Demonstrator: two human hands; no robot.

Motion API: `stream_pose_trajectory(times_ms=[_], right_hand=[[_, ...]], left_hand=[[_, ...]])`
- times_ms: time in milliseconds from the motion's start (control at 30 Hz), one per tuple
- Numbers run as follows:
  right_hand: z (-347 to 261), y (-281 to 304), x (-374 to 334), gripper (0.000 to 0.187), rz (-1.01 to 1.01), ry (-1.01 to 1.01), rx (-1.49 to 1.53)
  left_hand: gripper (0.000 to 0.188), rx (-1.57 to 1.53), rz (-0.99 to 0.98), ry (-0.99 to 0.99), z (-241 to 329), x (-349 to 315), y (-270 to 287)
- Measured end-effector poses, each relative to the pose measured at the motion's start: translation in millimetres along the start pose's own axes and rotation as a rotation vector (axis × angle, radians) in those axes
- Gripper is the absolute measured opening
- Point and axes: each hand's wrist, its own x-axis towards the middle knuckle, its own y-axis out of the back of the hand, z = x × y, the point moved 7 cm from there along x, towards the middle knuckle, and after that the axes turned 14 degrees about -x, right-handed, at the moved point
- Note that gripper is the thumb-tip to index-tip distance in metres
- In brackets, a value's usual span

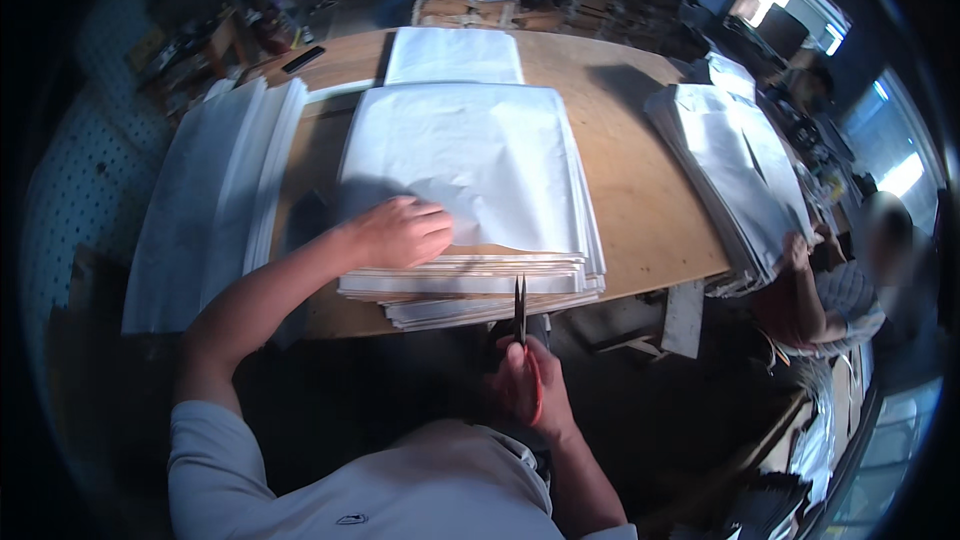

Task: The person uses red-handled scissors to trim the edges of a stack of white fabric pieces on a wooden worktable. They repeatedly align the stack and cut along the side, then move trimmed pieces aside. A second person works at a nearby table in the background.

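A thick stack of white sheets [470, 155], with brownish layers showing along its near edge, lies in front of me on the table. My left hand [405, 232] rests on its near left part, fingers curled in against the top sheet; what they pinch, if anything, is hidden. Just off the stack's near edge, my right hand [530, 385] grips scissors [521, 312] by their red handles. The blades point away from me, tips slightly parted, close to the edge of the stack but seemingly not cutting anything.
The wooden table [640, 200] also carries white stacks at the left [200, 200], far side [455, 55] and right [735, 155]. A dark flat phone-like object [303, 59] lies at the far left. Another person [835, 290] handles the right stack. Brown bundles [470, 5] are piled beyond.
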Motion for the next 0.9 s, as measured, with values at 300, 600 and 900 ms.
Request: stream_pose_trajectory(times_ms=[300, 600, 900], right_hand=[[-2, 43, 34, 0.078, 0.03, 0.008, -0.042], [-11, 53, 55, 0.083, 0.059, -0.039, -0.07], [-2, 54, 66, 0.07, 0.158, -0.057, -0.128]], left_hand=[[0.015, 0.084, 0.313, -0.073, 14, -1, 32], [0.015, 0.097, 0.228, -0.11, 18, 0, 29], [0.013, 0.059, 0.214, -0.106, 17, 0, 26]])
